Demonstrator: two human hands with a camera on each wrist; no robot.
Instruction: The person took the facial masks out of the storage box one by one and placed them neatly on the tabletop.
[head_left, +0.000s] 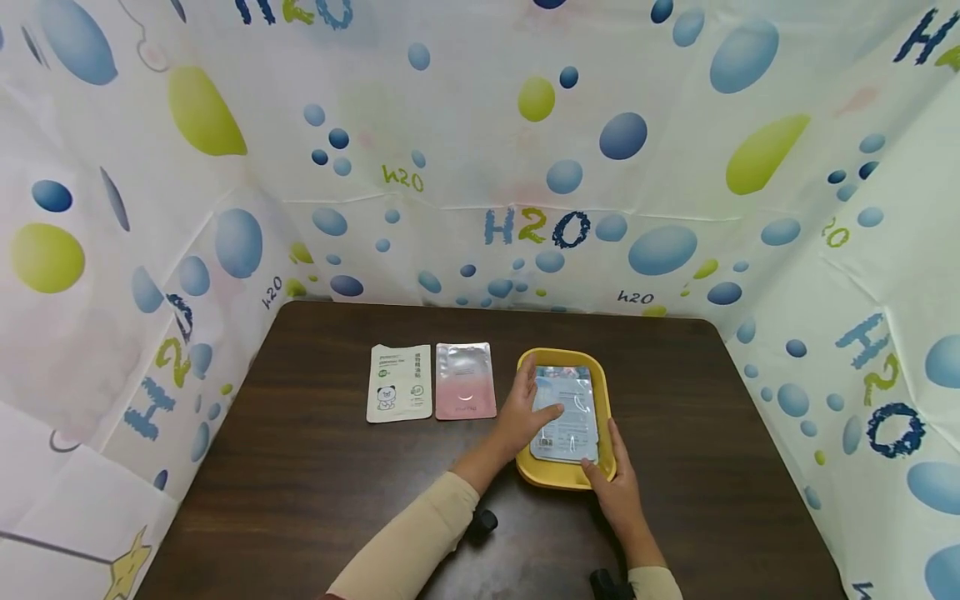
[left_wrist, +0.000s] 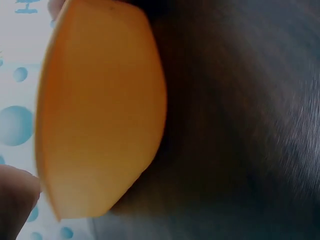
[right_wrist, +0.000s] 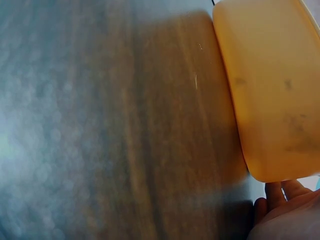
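Observation:
A yellow plastic tray (head_left: 558, 477) stands on the dark wooden table, and a light blue sheet-mask packet (head_left: 566, 417) lies in it. My left hand (head_left: 516, 421) is at the tray's left side, fingers extended along the rim and thumb spread over the packet. In the left wrist view the thumb (left_wrist: 17, 200) shows beside the tray wall (left_wrist: 105, 110). My right hand (head_left: 621, 492) holds the near right corner, thumb over the rim and fingers along the outer wall. Fingers (right_wrist: 275, 196) show below the tray wall (right_wrist: 275, 100) in the right wrist view.
Left of the tray lie a white packet with a bear drawing (head_left: 400, 383) and a pink-and-silver packet (head_left: 465, 381), side by side. A white sheet printed with blue and green spots (head_left: 480, 150) hangs around the table (head_left: 337, 483).

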